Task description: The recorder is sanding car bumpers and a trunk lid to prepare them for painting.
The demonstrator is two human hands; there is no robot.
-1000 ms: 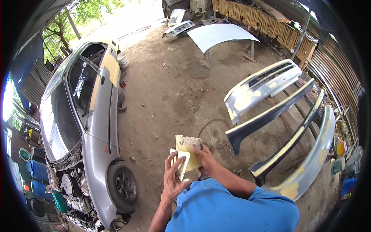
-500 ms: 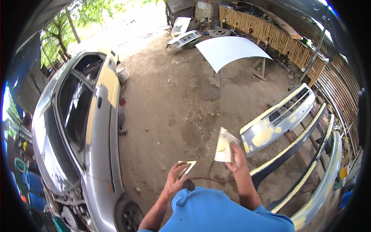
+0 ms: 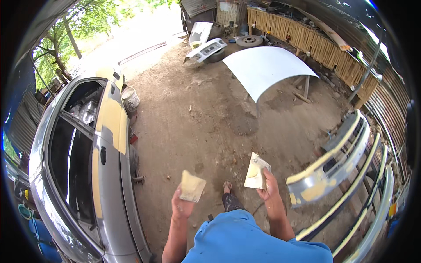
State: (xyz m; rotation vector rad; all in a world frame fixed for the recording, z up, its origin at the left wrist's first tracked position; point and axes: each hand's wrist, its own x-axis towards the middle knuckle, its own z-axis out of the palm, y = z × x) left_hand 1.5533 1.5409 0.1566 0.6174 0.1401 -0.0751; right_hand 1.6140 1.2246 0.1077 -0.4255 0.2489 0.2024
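Though yellowish plates [image 3: 192, 186] partly hide them, both hands [image 3: 270, 187] grip one each.

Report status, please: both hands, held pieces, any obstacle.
Left hand holds yellowish flat piece. Right hand holds pale flat piece. Pieces apart. Gray car left, patched bumper right, neither between hands.

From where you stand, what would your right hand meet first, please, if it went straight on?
The right hand, holding a pale flat piece, would probably meet the curved white panel; depth is unclear.
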